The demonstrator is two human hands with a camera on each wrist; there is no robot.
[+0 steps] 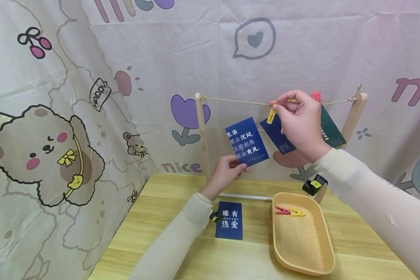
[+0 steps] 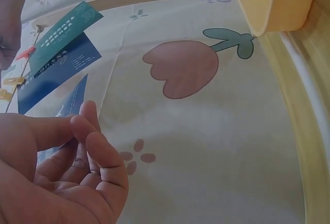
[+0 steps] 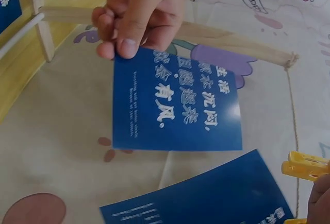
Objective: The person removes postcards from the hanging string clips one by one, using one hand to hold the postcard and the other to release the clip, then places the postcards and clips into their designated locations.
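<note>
My left hand (image 1: 225, 174) pinches a blue card (image 1: 250, 136) with white lettering by its lower edge, below the rope (image 1: 238, 101). Between thumb and fingertips, my right hand (image 1: 301, 126) holds a yellow clothespin (image 1: 271, 115) close to the rope. A second blue card (image 1: 277, 134) hangs from the rope behind the right hand, which partly covers it. To its right hangs a green card (image 1: 330, 126) by a red clothespin (image 1: 316, 95). In the right wrist view, the held card (image 3: 175, 103) and the yellow clothespin (image 3: 306, 166) are apart.
An orange-yellow tray (image 1: 277, 249) on the wooden table holds a red clothespin (image 1: 282, 210) and a yellow clothespin (image 1: 296, 212). Another blue card (image 1: 229, 231) lies left of the tray. Wooden posts (image 1: 202, 132) carry the rope in front of a printed cloth.
</note>
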